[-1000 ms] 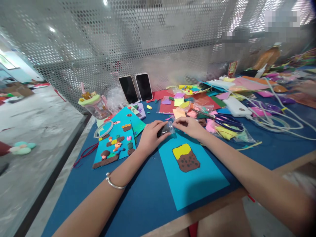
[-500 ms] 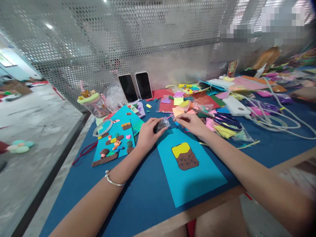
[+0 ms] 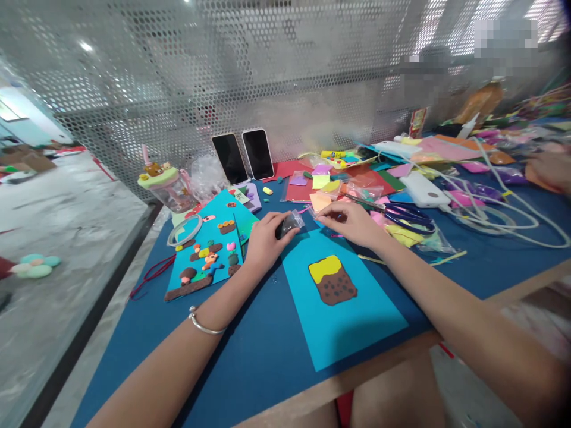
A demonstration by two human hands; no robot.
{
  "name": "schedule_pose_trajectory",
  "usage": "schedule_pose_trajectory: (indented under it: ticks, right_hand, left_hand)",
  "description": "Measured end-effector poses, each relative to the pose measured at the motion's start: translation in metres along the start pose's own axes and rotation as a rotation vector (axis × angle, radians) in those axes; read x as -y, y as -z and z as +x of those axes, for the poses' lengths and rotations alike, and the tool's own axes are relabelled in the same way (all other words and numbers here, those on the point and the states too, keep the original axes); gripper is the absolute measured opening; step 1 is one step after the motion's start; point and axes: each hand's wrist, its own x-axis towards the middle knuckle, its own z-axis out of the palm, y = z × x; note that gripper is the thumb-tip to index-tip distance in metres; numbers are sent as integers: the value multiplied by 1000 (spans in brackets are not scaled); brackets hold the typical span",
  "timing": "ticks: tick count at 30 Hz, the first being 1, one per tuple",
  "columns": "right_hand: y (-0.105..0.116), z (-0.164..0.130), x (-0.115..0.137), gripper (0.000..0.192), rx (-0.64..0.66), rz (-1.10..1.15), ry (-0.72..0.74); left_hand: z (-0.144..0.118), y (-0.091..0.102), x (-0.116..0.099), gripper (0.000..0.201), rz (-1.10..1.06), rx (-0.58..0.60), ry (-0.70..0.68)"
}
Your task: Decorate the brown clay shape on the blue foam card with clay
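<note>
head camera is showing a small clear plastic bag with a dark lump inside; its film is crinkling and catching glare, so the lump's exact colour is hard to tell beyond dark grey or black. the left hand is curling around the bag from the left, its fingers lying over the top and the thumb tucking beneath, so the fingers are closing snugly on it. the bag's free, transparent end is poking out to the right of those fingertips, just above the far edge of a light blue card. the right hand is sitting near the bag's right side, its fingertips pinching loosely together; whether they are gripping anything, or touching the bag's edge, cannot be told. nearer the person than both sets of fingers, a clay piece with a yellow top and a dotted brown lower part is lying on the card. left of the left fingers, a second blue card is carrying small clay figures. beyond the right fingers, scissors are resting among coloured scraps. two dark phones are leaning against the mesh wall beyond the fingers. no lettering anywhere is legible.
</note>
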Motion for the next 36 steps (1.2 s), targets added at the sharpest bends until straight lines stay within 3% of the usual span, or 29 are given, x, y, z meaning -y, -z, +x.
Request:
schedule_pose_trajectory:
  ticks: [7,15,26,36]
  right_hand:
    - [20,-28,5,11,149,-201,65]
    - [24,-33,4,11,117,-232,28]
    - [25,-32,2,19,164,-236,92]
    - [25,-32,4,18,155,-192,20]
  left_hand:
    - [-4,-2,-1,43,164,30,116]
    - [-4,-2,-3,47,232,64,143]
    - [-3,-7,-1,52,188,15,96]
    - [-3,-4,-3,48,165,8,33]
